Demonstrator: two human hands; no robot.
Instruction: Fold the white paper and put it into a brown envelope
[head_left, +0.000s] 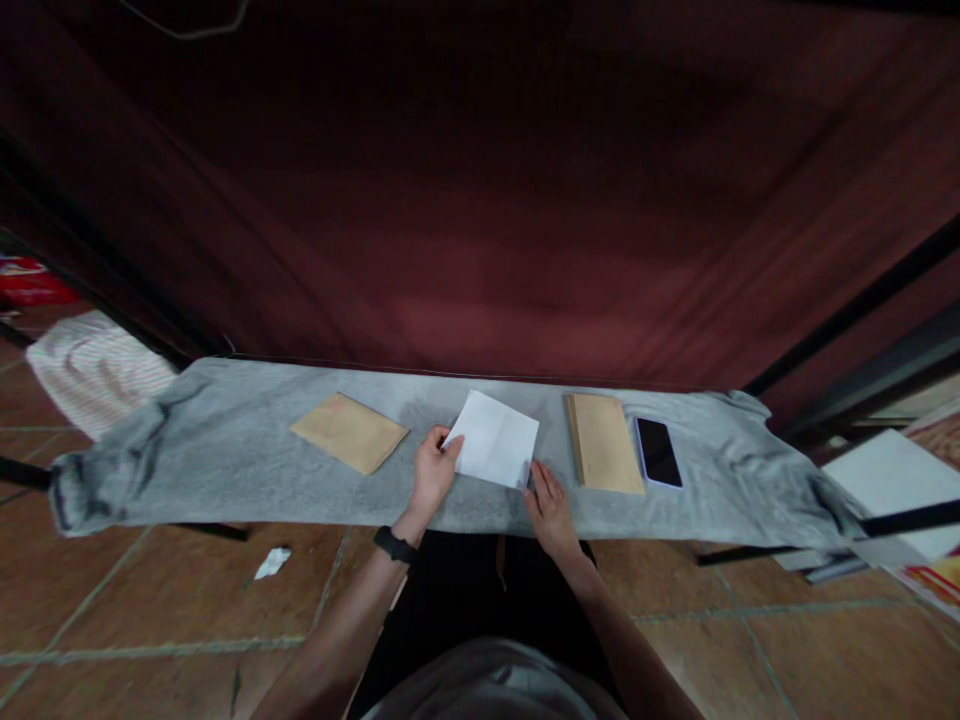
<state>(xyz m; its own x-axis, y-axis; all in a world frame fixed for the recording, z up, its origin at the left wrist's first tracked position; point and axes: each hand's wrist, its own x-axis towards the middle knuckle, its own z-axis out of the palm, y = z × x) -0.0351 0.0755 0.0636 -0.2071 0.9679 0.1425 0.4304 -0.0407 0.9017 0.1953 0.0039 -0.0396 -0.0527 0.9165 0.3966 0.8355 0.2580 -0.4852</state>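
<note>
A white sheet of paper (pixel 495 440) lies before me on the grey cloth, a faint crease across it. My left hand (pixel 435 465) pinches its left edge between thumb and fingers. At the lower right corner, my right hand (pixel 551 507) rests with its fingers stretched out, touching or very close to the paper's edge. To the left lies a single brown envelope (pixel 350 432), turned at an angle. A stack of brown envelopes (pixel 609 443) sits to the right of the paper.
A phone (pixel 659 452) with a dark screen lies right of the stack. The grey cloth (pixel 247 450) covers a narrow table backed by a dark red curtain (pixel 480 250). A scrap of white paper (pixel 272 563) is on the tiled floor. Striped fabric (pixel 97 370) hangs at far left.
</note>
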